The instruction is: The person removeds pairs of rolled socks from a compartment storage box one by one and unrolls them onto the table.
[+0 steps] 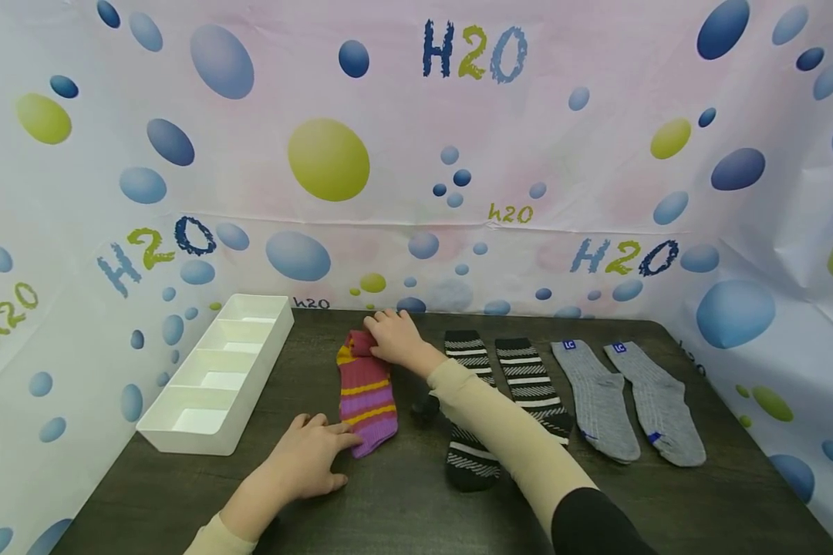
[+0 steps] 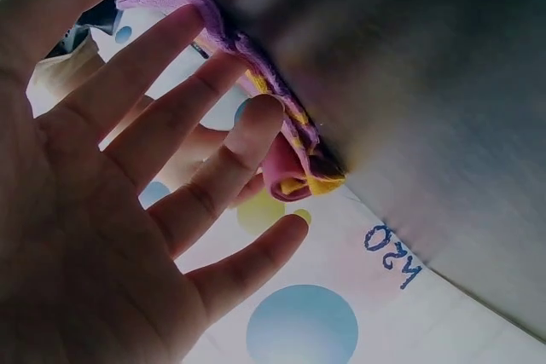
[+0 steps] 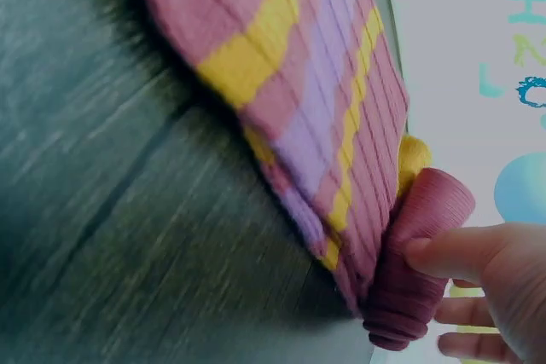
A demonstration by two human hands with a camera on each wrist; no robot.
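Note:
A pair of pink, purple and yellow striped socks (image 1: 368, 393) lies layered on the dark table, its far end turned into a thick pink roll (image 3: 418, 253). My right hand (image 1: 397, 339) is at that roll and holds it, thumb on the near side and fingers behind, as the right wrist view shows. At the purple toe end, my left hand (image 1: 308, 455) reaches in from the left with its fingers extended, the fingertips at the socks' edge. The left wrist view shows those fingers (image 2: 213, 168) spread in front of the socks (image 2: 281, 108).
A white tray (image 1: 246, 385) with several compartments stands at the left. Right of the striped socks lie two black-and-white striped socks (image 1: 527, 378), partly under my right forearm, then two grey socks (image 1: 597, 401). A patterned sheet (image 1: 416, 154) rises behind the table (image 1: 403, 516).

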